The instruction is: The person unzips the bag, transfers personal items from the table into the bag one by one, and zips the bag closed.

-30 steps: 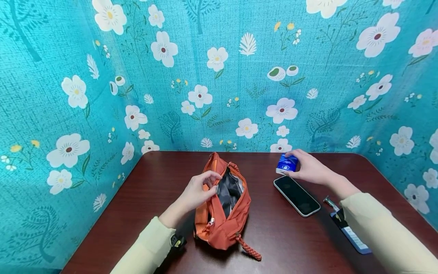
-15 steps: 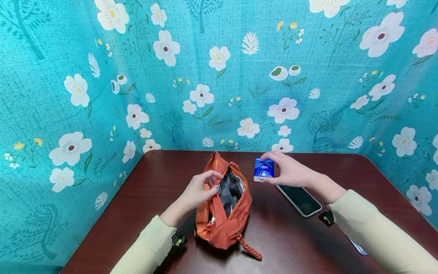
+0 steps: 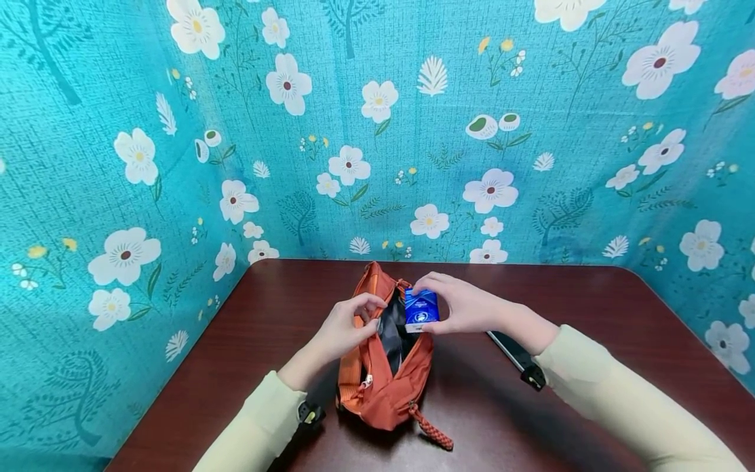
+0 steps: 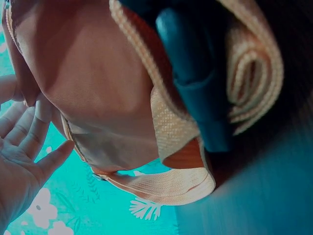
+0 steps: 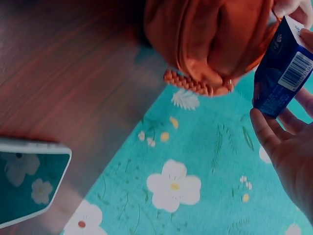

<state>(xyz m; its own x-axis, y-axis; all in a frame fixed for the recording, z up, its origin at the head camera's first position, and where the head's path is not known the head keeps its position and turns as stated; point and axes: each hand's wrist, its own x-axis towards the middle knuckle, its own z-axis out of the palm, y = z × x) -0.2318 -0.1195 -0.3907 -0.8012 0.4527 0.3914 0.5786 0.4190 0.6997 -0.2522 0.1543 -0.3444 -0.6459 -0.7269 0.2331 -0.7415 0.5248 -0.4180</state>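
An orange-red zip bag (image 3: 392,400) lies on the table with its mouth open, dark lining showing. The left hand (image 3: 345,324) pinches the left edge of that mouth; the left wrist view shows this hand (image 4: 24,152) at the bag's edge (image 4: 93,73). Between thumb and fingers the right hand (image 3: 466,305) holds a small blue packet (image 3: 421,308) over the right part of the opening. In the right wrist view the packet (image 5: 283,68) is gripped by its ends in the right hand (image 5: 293,152), beside the bag (image 5: 210,39).
A phone, partly hidden under the right forearm, lies right of the bag; its screen (image 5: 29,186) shows in the right wrist view. A braided zip pull (image 3: 432,429) lies at the bag's near end. Flowered teal cloth (image 3: 377,177) hangs behind the dark red table (image 3: 283,288).
The right hand has carried the blue packet left, from beside the phone to above the bag's mouth. The left hand has stayed at the bag's edge. The forearm now covers the card holder.
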